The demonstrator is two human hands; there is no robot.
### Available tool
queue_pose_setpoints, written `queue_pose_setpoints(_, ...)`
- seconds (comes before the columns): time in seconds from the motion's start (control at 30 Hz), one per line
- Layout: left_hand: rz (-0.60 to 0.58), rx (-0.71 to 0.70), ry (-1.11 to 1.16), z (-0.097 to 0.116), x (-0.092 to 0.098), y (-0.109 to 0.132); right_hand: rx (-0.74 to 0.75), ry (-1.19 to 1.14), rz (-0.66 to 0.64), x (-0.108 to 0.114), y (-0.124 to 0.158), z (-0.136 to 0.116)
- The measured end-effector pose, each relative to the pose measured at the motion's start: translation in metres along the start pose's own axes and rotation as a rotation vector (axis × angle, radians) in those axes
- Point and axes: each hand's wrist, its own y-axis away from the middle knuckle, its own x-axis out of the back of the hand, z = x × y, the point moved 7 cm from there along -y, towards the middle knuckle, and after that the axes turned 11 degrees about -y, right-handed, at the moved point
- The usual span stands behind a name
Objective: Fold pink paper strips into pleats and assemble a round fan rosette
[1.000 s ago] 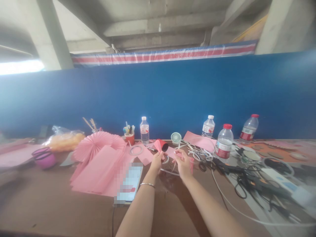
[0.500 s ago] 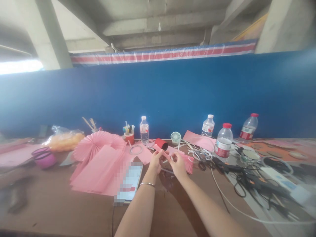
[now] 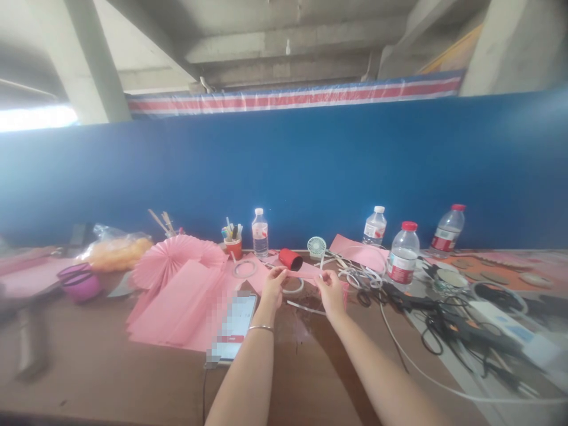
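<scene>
Silver bangle point(image 3: 261, 328) circles the left wrist point(image 3: 263, 318). The left hand point(image 3: 272, 288) and right hand point(image 3: 331, 292) pinch opposite ends of a pink paper strip point(image 3: 302, 274), stretched between them above the brown table point(image 3: 133, 378). A red cylinder point(image 3: 289, 259) lies just beyond. Farther back, a red-capped bottle point(image 3: 404, 241) bears a red-and-white label point(image 3: 401, 272); its lettering is too blurred to read.

a slim silvery bangle point(image 3: 261, 327) rings the bare left forearm point(image 3: 248, 374).
</scene>
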Motion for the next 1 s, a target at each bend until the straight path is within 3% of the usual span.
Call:
queue_pose_setpoints(0.13, 0.094, -0.025, -0.176, 0.003, 0.01, -0.001, 0.081, 0.034, 0.026, 0.005, -0.002, -0.011)
queue_pose_setpoints(0.2, 0.11, -0.05, -0.229, 0.004, 0.01, 0.0, 0.114, 0.035, -0.037, 0.0, -0.002, -0.02)
queue_pose_setpoints(0.33, -0.029, -0.043, -0.265, 0.001, -0.008, 0.006, 0.084, 0.082, -0.344, -0.026, 0.004, -0.029)
queue_pose_setpoints(0.43, -0.156, -0.004, -0.233, -0.003, -0.021, 0.011, 0.047, 0.068, -0.452, -0.035, 0.008, -0.024)
queue_pose_setpoints(0.6, -0.262, 0.046, -0.192, -0.007, -0.029, 0.016, 0.008, 0.063, -0.409, -0.03, 0.004, -0.012)
queue_pose_setpoints(1.0, -0.336, 0.071, -0.163, -0.007, -0.036, 0.02, 0.196, 0.346, -0.337, -0.024, 0.0, -0.019)
